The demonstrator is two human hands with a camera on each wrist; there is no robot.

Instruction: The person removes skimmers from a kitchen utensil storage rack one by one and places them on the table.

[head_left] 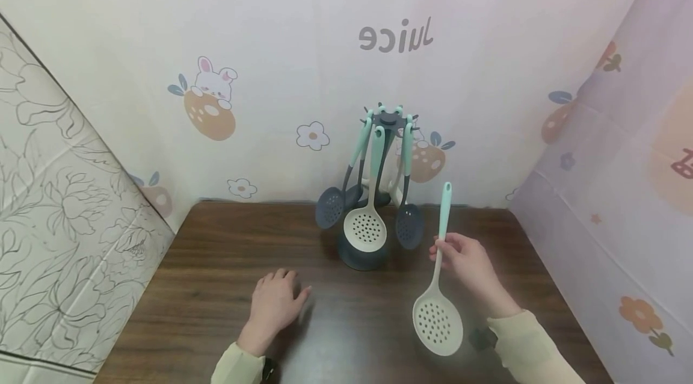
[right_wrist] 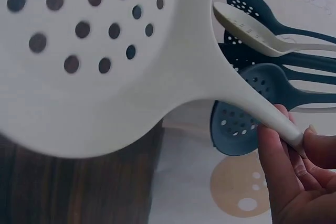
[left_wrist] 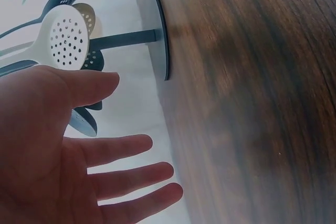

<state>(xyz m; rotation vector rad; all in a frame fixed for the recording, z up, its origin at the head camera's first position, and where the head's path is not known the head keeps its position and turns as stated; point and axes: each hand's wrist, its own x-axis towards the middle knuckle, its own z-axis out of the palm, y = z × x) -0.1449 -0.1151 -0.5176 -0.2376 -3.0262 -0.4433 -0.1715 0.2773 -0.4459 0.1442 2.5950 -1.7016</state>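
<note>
The fingers [right_wrist: 275, 163] of my right hand [head_left: 468, 260] are bent in, and with my thumb they pinch a big white spoon with holes [head_left: 437, 318]. I have it by the thin stem, just under its light green handle [head_left: 446, 209]. The green end points up and the round end points down, over the right side of the brown table [head_left: 368, 324].

My left hand [head_left: 273, 303] is over the table too, well apart from the spoon. Its fingers [left_wrist: 128, 150] are loose and spread, with gaps between them, and they have hold of nothing.

Past my hands, near the back, is a dark stand [head_left: 361, 260] with a round bottom. Spoons hang from its top by their green handles. A white one with holes [head_left: 365, 230] hangs in front, a dark one [head_left: 330, 207] is on its left, and another dark one [head_left: 409, 226] is on its right. More are behind, but I can't see them well.

Behind it all is a pale cloth [head_left: 325, 23] with a bunny [head_left: 213, 83] and flowers.
</note>
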